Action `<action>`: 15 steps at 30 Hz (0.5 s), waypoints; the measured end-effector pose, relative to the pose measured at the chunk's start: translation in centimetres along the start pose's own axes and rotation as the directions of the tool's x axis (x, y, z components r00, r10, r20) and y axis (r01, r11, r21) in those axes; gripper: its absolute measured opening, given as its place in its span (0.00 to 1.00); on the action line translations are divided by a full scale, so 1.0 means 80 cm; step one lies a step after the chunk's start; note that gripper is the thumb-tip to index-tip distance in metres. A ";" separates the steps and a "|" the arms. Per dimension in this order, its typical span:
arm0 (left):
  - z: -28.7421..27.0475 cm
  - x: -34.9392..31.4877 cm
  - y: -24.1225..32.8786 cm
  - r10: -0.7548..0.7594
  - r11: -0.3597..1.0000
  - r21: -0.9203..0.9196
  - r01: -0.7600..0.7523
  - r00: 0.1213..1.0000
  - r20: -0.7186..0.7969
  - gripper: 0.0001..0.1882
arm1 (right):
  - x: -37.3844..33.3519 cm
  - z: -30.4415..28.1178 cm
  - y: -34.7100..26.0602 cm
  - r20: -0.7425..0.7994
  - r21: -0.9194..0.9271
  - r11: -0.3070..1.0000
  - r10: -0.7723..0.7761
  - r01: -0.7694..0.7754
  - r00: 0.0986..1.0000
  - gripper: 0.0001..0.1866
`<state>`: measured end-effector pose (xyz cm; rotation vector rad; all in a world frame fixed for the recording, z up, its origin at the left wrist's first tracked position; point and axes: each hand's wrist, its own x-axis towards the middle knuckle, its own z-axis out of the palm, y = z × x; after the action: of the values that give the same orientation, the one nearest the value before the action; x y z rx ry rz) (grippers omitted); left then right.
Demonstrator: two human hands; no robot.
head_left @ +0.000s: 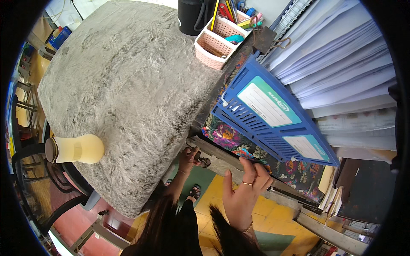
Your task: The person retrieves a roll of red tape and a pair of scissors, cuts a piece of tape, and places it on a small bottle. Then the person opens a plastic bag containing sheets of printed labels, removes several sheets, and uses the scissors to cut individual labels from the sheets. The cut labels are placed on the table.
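My left hand (pixel 187 161) is low at the table's edge, beside the corner of the wooden desk front. Its fingers are bent around a small dark thing (pixel 204 162) whose kind I cannot make out. My right hand (pixel 247 187), with a ring and a bracelet, is at the wooden front edge (pixel 279 187) of the desk. The thumb stands apart and the fingertips bend over that edge, holding nothing I can see. Just beyond lies a dark floral cloth (pixel 226 134), with a blue plastic file holder (pixel 273 109) on it.
Grey fluffy cloth (pixel 124 81) covers the table at left. On it are a lidded jar of pale yellow liquid (pixel 79 149), a black container (pixel 191 17) and a pink pen basket (pixel 213 49). Papers (pixel 341 55) stand at right. A mesh chair (pixel 53 183) is at lower left.
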<state>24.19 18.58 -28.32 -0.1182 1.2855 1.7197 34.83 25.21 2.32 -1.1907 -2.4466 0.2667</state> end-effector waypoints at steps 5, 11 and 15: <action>-0.038 0.025 -0.057 0.233 0.746 -0.661 0.086 0.895 0.380 0.15 | 0.002 -0.001 -0.002 -0.003 -0.001 1.000 -0.024 0.024 1.000 0.23; -0.061 0.046 -0.066 0.085 0.456 -0.855 0.246 0.945 0.317 0.13 | 0.008 -0.008 -0.008 0.047 -0.010 1.000 0.012 -0.012 0.999 0.23; -0.061 0.051 -0.066 -0.028 0.492 -0.848 0.197 0.977 0.211 0.09 | 0.005 -0.006 -0.006 0.031 -0.036 0.998 0.043 -0.042 0.999 0.23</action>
<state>23.63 17.23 -36.47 -0.6215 0.1395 2.0548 34.45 25.24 3.05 -1.2638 -2.4656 0.2576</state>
